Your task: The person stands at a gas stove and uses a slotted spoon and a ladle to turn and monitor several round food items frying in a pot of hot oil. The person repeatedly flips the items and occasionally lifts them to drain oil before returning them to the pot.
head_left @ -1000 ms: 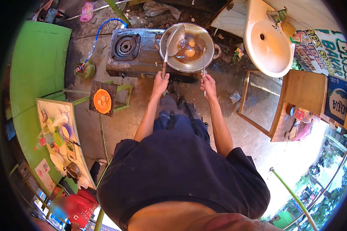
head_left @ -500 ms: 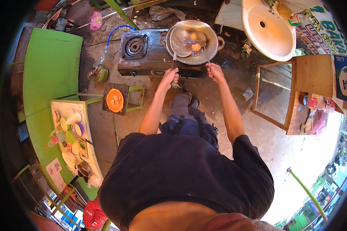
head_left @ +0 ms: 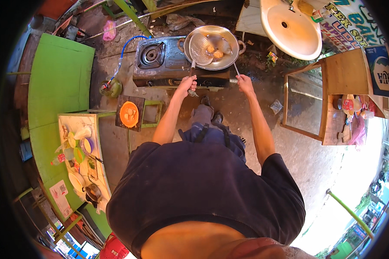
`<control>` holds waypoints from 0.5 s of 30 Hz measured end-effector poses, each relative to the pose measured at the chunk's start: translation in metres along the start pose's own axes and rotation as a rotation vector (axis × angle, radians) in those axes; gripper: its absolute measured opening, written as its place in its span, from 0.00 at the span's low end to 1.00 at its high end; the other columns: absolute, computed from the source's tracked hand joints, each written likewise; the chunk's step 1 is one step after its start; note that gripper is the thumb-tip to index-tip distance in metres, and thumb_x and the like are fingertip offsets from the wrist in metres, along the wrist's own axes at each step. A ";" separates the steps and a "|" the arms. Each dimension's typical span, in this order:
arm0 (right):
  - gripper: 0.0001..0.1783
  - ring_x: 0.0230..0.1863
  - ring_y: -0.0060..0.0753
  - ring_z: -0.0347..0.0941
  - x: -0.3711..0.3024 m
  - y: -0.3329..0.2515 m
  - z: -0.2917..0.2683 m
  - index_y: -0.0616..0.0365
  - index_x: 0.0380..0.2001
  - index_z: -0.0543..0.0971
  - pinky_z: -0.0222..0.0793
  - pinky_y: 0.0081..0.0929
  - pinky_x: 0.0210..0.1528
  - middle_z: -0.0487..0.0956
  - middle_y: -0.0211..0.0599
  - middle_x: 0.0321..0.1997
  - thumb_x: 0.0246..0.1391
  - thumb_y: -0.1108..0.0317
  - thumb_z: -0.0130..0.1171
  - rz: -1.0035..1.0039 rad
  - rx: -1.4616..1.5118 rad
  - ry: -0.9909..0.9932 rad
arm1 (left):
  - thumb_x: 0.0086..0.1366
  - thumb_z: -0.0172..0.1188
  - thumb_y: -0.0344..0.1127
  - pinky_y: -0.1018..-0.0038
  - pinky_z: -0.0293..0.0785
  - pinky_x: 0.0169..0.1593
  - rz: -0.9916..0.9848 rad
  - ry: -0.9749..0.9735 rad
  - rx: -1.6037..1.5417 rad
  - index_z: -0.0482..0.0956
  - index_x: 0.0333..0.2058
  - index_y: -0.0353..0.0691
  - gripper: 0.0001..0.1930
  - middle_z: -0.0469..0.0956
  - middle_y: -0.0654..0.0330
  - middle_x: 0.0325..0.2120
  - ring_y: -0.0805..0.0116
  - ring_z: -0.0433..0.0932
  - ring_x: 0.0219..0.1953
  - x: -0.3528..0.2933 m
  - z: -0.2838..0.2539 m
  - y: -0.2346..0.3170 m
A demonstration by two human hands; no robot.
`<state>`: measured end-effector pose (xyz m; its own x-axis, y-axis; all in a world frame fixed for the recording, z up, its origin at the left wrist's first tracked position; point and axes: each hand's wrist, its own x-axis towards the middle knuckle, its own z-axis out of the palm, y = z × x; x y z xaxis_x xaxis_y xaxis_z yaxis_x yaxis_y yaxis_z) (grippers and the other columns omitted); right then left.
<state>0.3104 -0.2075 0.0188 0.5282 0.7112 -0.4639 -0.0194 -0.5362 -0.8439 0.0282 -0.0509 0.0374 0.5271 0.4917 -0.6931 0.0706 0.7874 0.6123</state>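
Observation:
A wide metal wok [head_left: 230, 35] with two side handles sits on the right burner of the stove. My left hand [head_left: 186, 84] grips the handle of a perforated skimmer [head_left: 200, 48], whose round head rests inside the wok at the left. Closed around a thin metal rod is my right hand [head_left: 245, 83]; this long-handled utensil [head_left: 236, 69] reaches into the wok's right side. Its greyish head is blurred, so I cannot tell its exact shape. Browned fried pieces [head_left: 218, 55] lie in the wok beside the skimmer.
The stove's left burner [head_left: 151, 52] has nothing on it. A blue hose leads to a green gas cylinder [head_left: 112, 89]. An orange bowl [head_left: 129, 114] of pale pieces stands on a stool. A crowded table [head_left: 100, 146] is at left, a sink [head_left: 270, 26] and wooden cabinet [head_left: 345, 80] at right.
The right-hand utensil has shifted right in the wok, its handle now angled more outward. More browned pieces show beside the skimmer. The skimmer stays inside the wok.

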 end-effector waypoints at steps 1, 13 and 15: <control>0.12 0.17 0.14 0.60 0.000 0.002 -0.003 0.57 0.42 0.79 0.55 0.18 0.16 0.70 0.22 0.21 0.68 0.61 0.52 0.012 0.020 -0.010 | 0.72 0.54 0.38 0.79 0.54 0.19 0.009 0.000 0.016 0.65 0.33 0.43 0.09 0.62 0.70 0.17 0.81 0.59 0.15 -0.001 0.001 0.003; 0.13 0.15 0.14 0.54 -0.006 -0.001 0.016 0.59 0.50 0.70 0.50 0.19 0.15 0.68 0.25 0.24 0.67 0.68 0.43 0.174 0.342 -0.030 | 0.72 0.52 0.38 0.79 0.56 0.21 0.043 0.047 0.068 0.67 0.35 0.43 0.08 0.67 0.69 0.19 0.80 0.61 0.17 -0.009 0.007 0.010; 0.13 0.15 0.15 0.54 -0.001 -0.008 0.022 0.59 0.50 0.70 0.50 0.19 0.16 0.68 0.26 0.24 0.67 0.69 0.42 0.137 0.371 -0.028 | 0.72 0.53 0.38 0.79 0.57 0.21 0.041 0.021 0.072 0.67 0.35 0.43 0.08 0.67 0.69 0.20 0.80 0.62 0.17 -0.008 0.003 0.011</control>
<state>0.2914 -0.1941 0.0200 0.4759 0.6596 -0.5818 -0.3961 -0.4299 -0.8114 0.0275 -0.0469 0.0510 0.5128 0.5314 -0.6742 0.1102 0.7381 0.6656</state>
